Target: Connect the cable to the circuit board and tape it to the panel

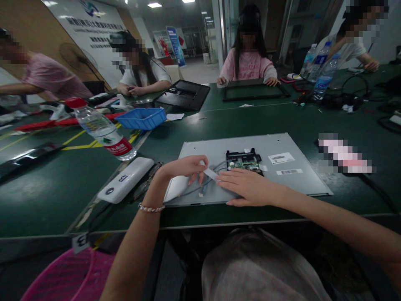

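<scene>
Left hand (191, 166) pinching white strip (211, 174), right hand (246, 186) open, palm down over grey panel (300, 184), fingertips at strip

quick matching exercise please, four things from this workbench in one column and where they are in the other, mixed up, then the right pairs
Things
1. clear plastic bottle with a red cap
2. blue plastic tray
3. pink plastic basket
4. thin white strip

Places
A. below the edge of the green table
B. at the fingers of the left hand and right hand, over the silver metal panel
C. just beyond the white rectangular device
D. between the bottle and the black plastic casing

Right pairs: 1-C, 2-D, 3-A, 4-B
</scene>
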The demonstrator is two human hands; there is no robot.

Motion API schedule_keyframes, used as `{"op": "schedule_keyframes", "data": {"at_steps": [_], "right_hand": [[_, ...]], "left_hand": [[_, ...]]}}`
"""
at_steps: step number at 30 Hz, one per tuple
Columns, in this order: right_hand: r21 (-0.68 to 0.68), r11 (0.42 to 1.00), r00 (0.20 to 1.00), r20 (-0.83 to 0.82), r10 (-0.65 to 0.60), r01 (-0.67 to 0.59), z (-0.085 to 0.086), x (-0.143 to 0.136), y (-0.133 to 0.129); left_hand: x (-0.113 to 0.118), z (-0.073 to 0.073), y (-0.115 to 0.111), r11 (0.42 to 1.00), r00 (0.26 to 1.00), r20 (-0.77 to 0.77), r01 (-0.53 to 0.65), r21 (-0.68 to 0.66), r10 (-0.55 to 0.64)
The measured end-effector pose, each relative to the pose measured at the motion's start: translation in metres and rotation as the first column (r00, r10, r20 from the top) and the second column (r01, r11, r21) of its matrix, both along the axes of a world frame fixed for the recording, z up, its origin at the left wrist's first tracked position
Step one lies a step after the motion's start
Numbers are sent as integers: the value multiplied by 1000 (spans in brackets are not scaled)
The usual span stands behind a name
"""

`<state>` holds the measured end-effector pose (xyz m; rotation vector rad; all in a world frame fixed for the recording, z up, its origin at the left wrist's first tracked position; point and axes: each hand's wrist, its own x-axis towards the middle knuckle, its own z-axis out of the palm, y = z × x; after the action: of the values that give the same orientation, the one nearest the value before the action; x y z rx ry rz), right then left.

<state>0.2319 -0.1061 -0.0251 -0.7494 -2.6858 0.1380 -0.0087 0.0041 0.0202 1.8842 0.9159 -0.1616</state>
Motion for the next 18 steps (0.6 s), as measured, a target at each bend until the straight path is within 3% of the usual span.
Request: {"op": "schedule_keyframes", "data": {"at_steps": [4, 6, 9, 11, 13, 16, 18], "right_hand": [[13, 1000, 999, 37, 19, -19, -1, 0, 1], [21, 1000, 999, 46, 22, -23, -2, 0, 1], [24, 999, 999, 41, 22, -23, -2, 0, 1], [24, 999, 999, 40, 24, -25, -1, 0, 1], [26, 999, 999, 44, 27, -28, 0, 0, 1], [24, 999, 999, 45, 28, -29, 1, 0, 0], [16, 999, 999, 37, 33, -33, 2, 0, 0]], "left_hand": [[-4, -1, 4, 1000, 999, -45, -4, 26, 5], [-8, 3, 5, 993, 998, -31, -42, 113, 46], [-9, 11, 5, 928, 982, 133, -174, 330, 137], [-6, 16, 3, 886, 960, 260, -211, 412, 107], [-1, 17, -1, 899, 960, 280, -113, 424, -11], [7, 12, -5, 921, 974, 120, 136, 365, -191], [10, 5, -5, 919, 974, 25, 204, 336, -225]]}}
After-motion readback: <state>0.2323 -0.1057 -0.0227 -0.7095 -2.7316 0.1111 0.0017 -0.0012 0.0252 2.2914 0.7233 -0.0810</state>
